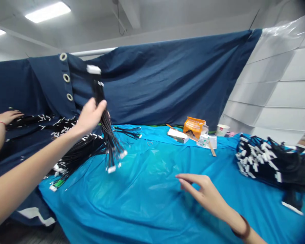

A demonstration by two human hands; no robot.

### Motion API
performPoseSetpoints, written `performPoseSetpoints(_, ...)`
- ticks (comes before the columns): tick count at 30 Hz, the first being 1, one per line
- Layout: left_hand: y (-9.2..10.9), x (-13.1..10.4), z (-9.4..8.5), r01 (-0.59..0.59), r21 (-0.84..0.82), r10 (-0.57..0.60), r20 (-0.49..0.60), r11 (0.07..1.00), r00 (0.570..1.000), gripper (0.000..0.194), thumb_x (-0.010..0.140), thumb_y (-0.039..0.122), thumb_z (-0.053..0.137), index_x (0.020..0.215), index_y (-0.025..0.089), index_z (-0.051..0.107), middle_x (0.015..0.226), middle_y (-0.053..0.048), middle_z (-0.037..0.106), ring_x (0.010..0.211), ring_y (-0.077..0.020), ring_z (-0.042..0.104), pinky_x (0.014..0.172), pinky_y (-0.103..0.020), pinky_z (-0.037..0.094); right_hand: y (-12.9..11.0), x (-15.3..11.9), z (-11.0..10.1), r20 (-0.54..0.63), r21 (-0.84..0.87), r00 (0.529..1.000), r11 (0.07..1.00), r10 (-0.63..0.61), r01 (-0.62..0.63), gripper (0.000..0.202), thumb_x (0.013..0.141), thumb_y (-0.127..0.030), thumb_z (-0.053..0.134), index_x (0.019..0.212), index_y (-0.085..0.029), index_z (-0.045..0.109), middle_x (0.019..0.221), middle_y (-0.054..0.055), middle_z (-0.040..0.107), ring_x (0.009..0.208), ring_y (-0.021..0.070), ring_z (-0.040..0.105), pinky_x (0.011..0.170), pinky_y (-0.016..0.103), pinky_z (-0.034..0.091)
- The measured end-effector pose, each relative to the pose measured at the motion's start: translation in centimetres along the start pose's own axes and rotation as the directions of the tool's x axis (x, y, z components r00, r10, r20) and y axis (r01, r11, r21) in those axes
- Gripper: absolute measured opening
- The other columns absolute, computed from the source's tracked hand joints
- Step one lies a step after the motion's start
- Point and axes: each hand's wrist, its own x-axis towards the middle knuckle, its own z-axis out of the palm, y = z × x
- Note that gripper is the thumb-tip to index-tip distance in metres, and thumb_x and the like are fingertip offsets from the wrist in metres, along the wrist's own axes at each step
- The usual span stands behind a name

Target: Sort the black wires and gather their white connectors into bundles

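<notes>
My left hand [90, 115] is raised and closed round a wire harness [107, 127], a bundle of black wires with white connectors. One white connector points up above my fist, and the loose wire ends hang down over the blue sheet. My right hand [199, 189] hovers over the blue sheet [147, 203], index finger and thumb stretched out a little apart, with nothing visible between them. A pile of black wire harnesses [81, 150] lies below my left arm. Another heap of black harnesses with white connectors [266, 159] rests to the right.
Another person's hand [6, 117] reaches over more harnesses at the far left. Toward the back stand an orange packet [194, 127], a small white box [177, 135] and a paper cup [222, 130]. A dark blue curtain [167, 81] hangs behind; white panels [279, 88] rise at the right.
</notes>
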Motion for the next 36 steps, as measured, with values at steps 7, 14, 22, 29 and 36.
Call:
performPoseSetpoints(7, -1.7, -8.9, 10.4, 0.217, 0.098, -0.233, 0.593, 0.971, 0.771, 0.027, 0.074, 0.043, 0.049, 0.069, 0.017, 0.047, 0.059, 0.000, 0.056, 0.055, -0.0162, 0.055, 0.050, -0.025, 0.039, 2.1, 8.2, 3.3, 0.189, 0.621, 0.940, 0.707, 0.283, -0.338, 0.043, 0.079, -0.052, 0.050, 0.095, -0.013, 0.060, 0.067, 0.004, 0.063, 0.053, 0.0107, 0.057, 0.049, 0.020, 0.045)
performPoseSetpoints(14, -5.2, -12.8, 19.7, 0.298, 0.071, -0.274, 0.628, 0.952, 0.728, 0.045, 0.073, 0.057, 0.043, 0.071, 0.014, 0.056, 0.067, -0.004, 0.060, 0.066, -0.0196, 0.053, 0.058, -0.027, 0.035, 6.9, 9.9, 7.0, 0.158, 0.803, 0.886, 0.465, 0.435, -0.371, 0.043, 0.072, -0.056, 0.057, 0.074, -0.013, 0.054, 0.060, 0.000, 0.057, 0.046, 0.0063, 0.052, 0.040, 0.015, 0.040)
performPoseSetpoints(22, -6.6, -12.7, 21.0, 0.556, -0.224, -0.168, 0.807, 0.801, 0.567, 0.044, 0.074, 0.052, 0.050, 0.089, 0.012, 0.059, 0.081, -0.004, 0.064, 0.070, -0.0149, 0.055, 0.063, -0.024, 0.038, 7.8, 9.4, 6.4, 0.079, 0.828, 0.881, 0.461, 0.467, -0.319, 0.042, 0.063, -0.052, 0.066, 0.072, -0.013, 0.053, 0.057, -0.001, 0.057, 0.046, 0.0077, 0.051, 0.041, 0.018, 0.042)
performPoseSetpoints(29, -6.6, -12.7, 20.3, 0.694, -0.285, -0.223, 0.809, 0.661, 0.545, 0.038, 0.069, 0.043, 0.061, 0.091, 0.012, 0.055, 0.080, -0.006, 0.065, 0.067, -0.0142, 0.059, 0.063, -0.025, 0.044, 6.4, 9.1, 5.7, 0.089, 0.860, 0.875, 0.407, 0.476, -0.309, 0.040, 0.072, -0.046, 0.060, 0.100, -0.018, 0.056, 0.068, 0.000, 0.060, 0.053, 0.0100, 0.055, 0.046, 0.020, 0.044)
performPoseSetpoints(36, -6.0, -11.4, 18.7, 0.691, -0.321, -0.346, 0.684, 0.648, 0.643, 0.039, 0.064, 0.043, 0.065, 0.084, 0.016, 0.047, 0.064, 0.001, 0.057, 0.051, -0.0114, 0.056, 0.051, -0.027, 0.048, 6.5, 9.2, 4.3, -0.108, 0.755, 0.832, 0.589, 0.544, -0.287, 0.038, 0.072, -0.044, 0.056, 0.095, -0.015, 0.062, 0.074, 0.003, 0.063, 0.057, 0.0109, 0.054, 0.041, 0.018, 0.036)
